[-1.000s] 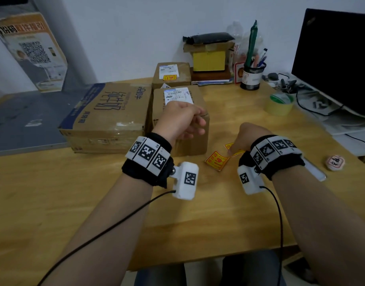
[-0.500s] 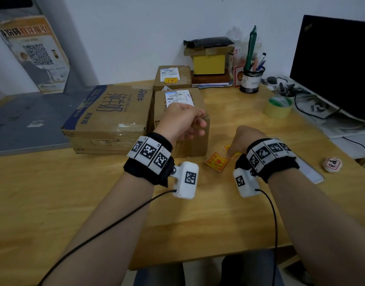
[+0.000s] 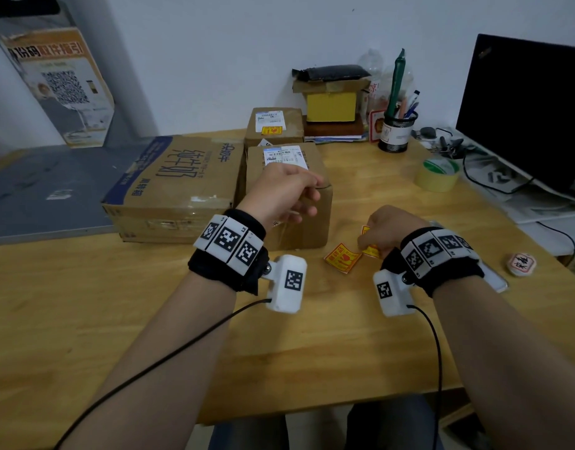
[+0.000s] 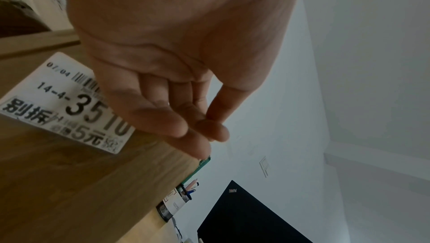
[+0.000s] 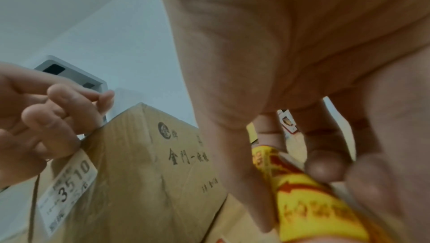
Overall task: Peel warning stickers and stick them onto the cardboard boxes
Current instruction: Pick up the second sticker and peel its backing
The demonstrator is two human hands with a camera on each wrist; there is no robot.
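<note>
My left hand (image 3: 284,193) hovers over the near edge of the middle cardboard box (image 3: 315,225), fingers loosely curled (image 4: 186,118) and holding nothing. That box carries a white shipping label (image 3: 284,155). My right hand (image 3: 386,228) is down at the table to the right of the box and pinches a yellow and red warning sticker (image 5: 309,206) between thumb and fingers; its edge shows below the knuckles (image 3: 370,251). A second warning sticker (image 3: 343,258) lies flat on the table beside it. A small box (image 3: 274,121) behind bears a yellow sticker (image 3: 273,130).
A large printed carton (image 3: 175,183) stands left of the middle box. A tape roll (image 3: 437,175), a pen holder (image 3: 397,131), a yellow box (image 3: 331,105) and a black monitor (image 3: 523,108) stand at the back right. A round badge (image 3: 521,264) lies near my right wrist.
My right hand has shifted slightly toward me at the sticker. The left hand stays over the middle box.
</note>
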